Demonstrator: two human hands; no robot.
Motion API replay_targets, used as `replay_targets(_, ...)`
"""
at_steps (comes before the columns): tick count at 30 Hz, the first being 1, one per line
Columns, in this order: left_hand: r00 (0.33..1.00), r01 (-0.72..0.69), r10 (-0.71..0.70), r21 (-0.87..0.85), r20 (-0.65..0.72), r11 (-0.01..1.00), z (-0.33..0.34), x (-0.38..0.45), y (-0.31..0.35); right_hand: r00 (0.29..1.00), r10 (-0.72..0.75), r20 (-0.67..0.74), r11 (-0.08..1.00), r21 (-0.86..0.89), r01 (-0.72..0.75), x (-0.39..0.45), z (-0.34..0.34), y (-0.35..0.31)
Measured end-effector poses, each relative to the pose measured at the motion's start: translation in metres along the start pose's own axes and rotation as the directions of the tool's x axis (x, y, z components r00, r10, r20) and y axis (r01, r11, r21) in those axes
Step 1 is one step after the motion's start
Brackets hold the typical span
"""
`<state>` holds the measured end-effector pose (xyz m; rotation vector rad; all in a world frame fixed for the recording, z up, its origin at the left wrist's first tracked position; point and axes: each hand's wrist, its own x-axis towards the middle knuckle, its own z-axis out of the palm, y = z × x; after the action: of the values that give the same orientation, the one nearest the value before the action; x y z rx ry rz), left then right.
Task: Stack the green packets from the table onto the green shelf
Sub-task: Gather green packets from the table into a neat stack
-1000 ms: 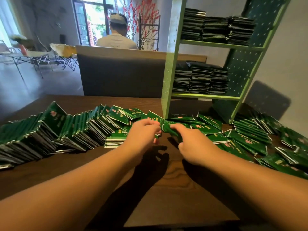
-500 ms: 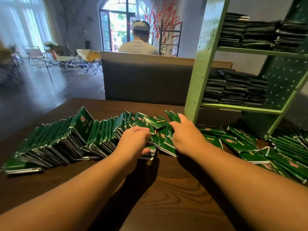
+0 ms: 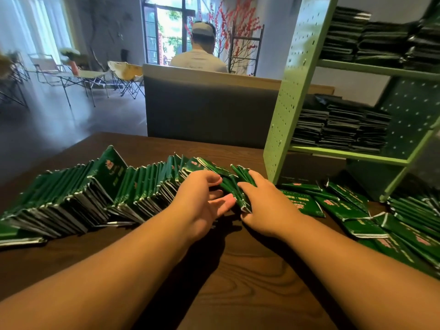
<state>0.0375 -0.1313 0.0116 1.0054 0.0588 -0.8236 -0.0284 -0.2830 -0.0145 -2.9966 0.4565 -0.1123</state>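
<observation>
We see a grey partition [image 3: 209, 108] beyond the dark wooden table [image 3: 238, 282], a seated person [image 3: 198, 57] behind it, folding chairs [image 3: 126, 77] on the glossy floor [image 3: 71, 125], and a bright window [image 3: 171, 27] beside red-blossomed branches [image 3: 235, 25].

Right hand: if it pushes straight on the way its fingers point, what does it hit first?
The right hand already touches the small bunch of green packets; beyond that, probably the left hand, though depth is unclear.

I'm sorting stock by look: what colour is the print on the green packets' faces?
Pinkish-red, on the green packets; the head view shows it best.
</observation>
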Motion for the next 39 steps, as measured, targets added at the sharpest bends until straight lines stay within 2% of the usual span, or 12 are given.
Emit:
replay_targets(4, 0.999, 0.034, -0.035, 0.058, 0.022, 0.998, 0.007, -0.002, -0.008, 0.987, 0.033, -0.155, 0.999, 0.045, -0.026, -0.021, 0.006, -0.001)
replay_targets(10, 0.984, 0.139, -0.159, 0.225, 0.074, 0.964, 0.016, 0.000, -0.030, 0.975, 0.080, -0.206, 0.996, 0.041, -0.073, -0.065, -0.009, -0.007)
replay_targets(15, 0.953, 0.165, -0.188, 0.113, 0.237, 0.980, 0.031, -0.009, -0.040, 0.999, -0.015, -0.042, 0.956, 0.292, 0.026, -0.087, -0.018, -0.009)
replay_targets(17, 0.959, 0.098, -0.134, 0.152, 0.251, 0.984, 0.031, -0.005, -0.043, 0.999, -0.044, -0.004, 0.794, 0.607, 0.037, -0.083, -0.021, -0.008)
replay_targets(19, 0.972, -0.024, -0.013, 0.153, 0.235, 0.988, 0.027, 0.004, -0.046, 0.980, 0.080, -0.181, 0.582, 0.807, 0.101, -0.073, -0.022, -0.002)
replay_targets(25, 0.907, -0.324, 0.244, 0.199, 0.343, 0.925, 0.024, 0.012, -0.045, 0.847, 0.381, -0.370, 0.516, 0.845, 0.137, -0.056, -0.022, 0.015)
replay_targets(27, 0.883, -0.371, 0.276, 0.205, 0.380, 0.906, 0.021, 0.013, -0.044, 0.885, 0.407, -0.226, 0.286, 0.952, 0.111, -0.050, -0.020, 0.022)
replay_targets(28, 0.874, -0.386, 0.287, 0.202, 0.392, 0.900, 0.019, 0.016, -0.045, 0.925, 0.364, -0.107, 0.079, 0.993, 0.084, -0.045, -0.018, 0.026)
replay_targets(30, 0.864, -0.410, 0.306, 0.206, 0.399, 0.889, 0.016, 0.017, -0.046, 0.983, 0.171, 0.061, -0.287, 0.958, -0.009, -0.044, -0.014, 0.031)
replay_targets(31, 0.859, -0.428, 0.320, 0.217, 0.399, 0.877, 0.016, 0.016, -0.047, 0.992, 0.074, 0.100, -0.349, 0.935, -0.068, -0.045, -0.011, 0.033)
replay_targets(33, 0.853, -0.446, 0.327, 0.243, 0.407, 0.861, 0.014, 0.017, -0.049, 0.994, -0.007, 0.113, -0.363, 0.925, -0.108, -0.047, -0.004, 0.035)
replay_targets(39, 0.850, -0.496, 0.411, 0.242, 0.329, 0.834, 0.016, 0.007, -0.055, 0.995, 0.064, 0.071, -0.345, 0.937, -0.045, -0.045, 0.006, 0.041)
